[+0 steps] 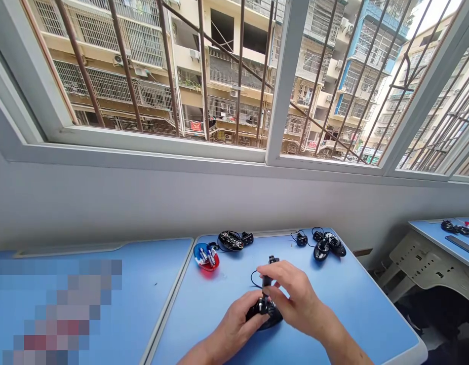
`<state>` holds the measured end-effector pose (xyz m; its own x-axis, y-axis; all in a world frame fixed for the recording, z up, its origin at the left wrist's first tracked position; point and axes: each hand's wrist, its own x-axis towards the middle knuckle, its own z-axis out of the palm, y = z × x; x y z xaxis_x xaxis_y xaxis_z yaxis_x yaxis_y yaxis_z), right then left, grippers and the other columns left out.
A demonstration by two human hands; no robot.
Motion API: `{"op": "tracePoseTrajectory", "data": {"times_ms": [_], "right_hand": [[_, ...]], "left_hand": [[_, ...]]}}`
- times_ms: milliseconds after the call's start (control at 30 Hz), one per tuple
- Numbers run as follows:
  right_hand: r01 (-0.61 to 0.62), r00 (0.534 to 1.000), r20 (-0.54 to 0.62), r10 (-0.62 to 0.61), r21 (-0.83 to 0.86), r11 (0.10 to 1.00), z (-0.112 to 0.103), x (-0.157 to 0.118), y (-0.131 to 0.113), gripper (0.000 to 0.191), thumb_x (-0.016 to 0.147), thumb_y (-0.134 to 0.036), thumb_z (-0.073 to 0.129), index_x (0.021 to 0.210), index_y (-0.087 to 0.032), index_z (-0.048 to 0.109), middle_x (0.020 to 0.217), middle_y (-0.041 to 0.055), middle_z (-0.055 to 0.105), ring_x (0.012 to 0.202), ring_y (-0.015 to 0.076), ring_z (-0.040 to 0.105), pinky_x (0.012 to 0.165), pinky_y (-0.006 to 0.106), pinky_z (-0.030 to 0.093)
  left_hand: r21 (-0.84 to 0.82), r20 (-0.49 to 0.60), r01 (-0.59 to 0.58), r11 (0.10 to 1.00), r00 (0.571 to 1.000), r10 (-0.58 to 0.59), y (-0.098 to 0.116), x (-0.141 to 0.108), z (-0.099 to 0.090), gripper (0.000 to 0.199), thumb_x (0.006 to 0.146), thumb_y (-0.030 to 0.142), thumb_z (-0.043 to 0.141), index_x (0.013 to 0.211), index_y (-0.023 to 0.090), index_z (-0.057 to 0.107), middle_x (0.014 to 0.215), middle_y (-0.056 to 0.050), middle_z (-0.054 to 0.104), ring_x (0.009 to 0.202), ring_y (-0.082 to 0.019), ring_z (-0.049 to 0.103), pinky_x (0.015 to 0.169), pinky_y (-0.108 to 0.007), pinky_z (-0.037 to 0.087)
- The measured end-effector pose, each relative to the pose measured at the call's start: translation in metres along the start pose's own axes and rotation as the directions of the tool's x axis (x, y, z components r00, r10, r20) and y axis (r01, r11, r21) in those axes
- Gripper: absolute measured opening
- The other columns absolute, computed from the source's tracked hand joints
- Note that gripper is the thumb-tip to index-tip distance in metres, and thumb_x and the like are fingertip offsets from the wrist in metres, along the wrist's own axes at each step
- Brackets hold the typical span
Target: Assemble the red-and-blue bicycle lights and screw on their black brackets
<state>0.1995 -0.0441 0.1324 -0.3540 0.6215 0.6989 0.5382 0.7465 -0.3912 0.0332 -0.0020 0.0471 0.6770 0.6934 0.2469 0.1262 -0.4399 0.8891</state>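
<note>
In front of me, low on the blue table, my left hand [240, 322] is closed round a glossy black rounded device [273, 319]. The fingers hide much of its shape. My right hand [295, 294] pinches a small black block-like part [267, 282] between thumb and fingers, upright just above the device. Whether the two parts are joined or only touching, I cannot tell. A thin black cable [253, 276] loops out to the left of the block. Another small black piece [273, 259] shows just behind my right fingertips.
A blue-and-red dish [206, 257] with small batteries or similar cylinders stands at the back left. Beside it lies a black oval device [230, 241] with a cable. More black rounded devices [328, 247] sit at the back right. A barred window [234, 76] rises behind the table [204, 324].
</note>
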Motion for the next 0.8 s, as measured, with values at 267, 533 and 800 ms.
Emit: {"op": "tracePoseTrajectory", "data": {"times_ms": [267, 533, 800], "right_hand": [[-0.020, 0.999, -0.051, 0.016, -0.080, 0.997, 0.007, 0.000, 0.000, 0.034, 0.087, -0.015, 0.055, 0.119, -0.024, 0.052, 0.093, 0.0073, 0.065, 0.078, 0.0203, 0.058, 0.062, 0.032, 0.053], [-0.014, 1.000, 0.000, 0.014, 0.068, 0.998, 0.001, 0.000, -0.003, 0.048, 0.086, -0.003, 0.042, 0.128, -0.025, 0.047, 0.106, 0.0065, 0.066, 0.090, 0.0178, 0.061, 0.074, 0.031, 0.054], [-0.088, 0.996, -0.028, 0.086, -0.093, 0.992, 0.004, -0.001, 0.000, 0.037, 0.085, -0.008, 0.051, 0.119, -0.024, 0.052, 0.089, 0.0057, 0.063, 0.074, 0.0179, 0.057, 0.058, 0.029, 0.051]], "left_hand": [[-0.031, 0.009, -0.015, 0.999, 1.000, 0.015, -0.003, 0.000, 0.000, 0.018, 0.089, 0.032, 0.052, 0.097, 0.019, 0.062, 0.092, -0.004, 0.065, 0.083, -0.020, 0.055, 0.078, -0.030, 0.048], [-0.017, 0.007, -0.017, 1.000, 1.000, 0.018, 0.002, 0.001, -0.001, 0.012, 0.087, 0.029, 0.051, 0.088, 0.019, 0.059, 0.085, -0.001, 0.060, 0.080, -0.019, 0.051, 0.077, -0.028, 0.045], [-0.005, 0.019, -0.007, 1.000, 1.000, 0.007, -0.004, 0.001, -0.001, 0.014, 0.085, 0.024, 0.051, 0.093, 0.019, 0.061, 0.085, -0.001, 0.060, 0.078, -0.018, 0.051, 0.074, -0.028, 0.043]]}}
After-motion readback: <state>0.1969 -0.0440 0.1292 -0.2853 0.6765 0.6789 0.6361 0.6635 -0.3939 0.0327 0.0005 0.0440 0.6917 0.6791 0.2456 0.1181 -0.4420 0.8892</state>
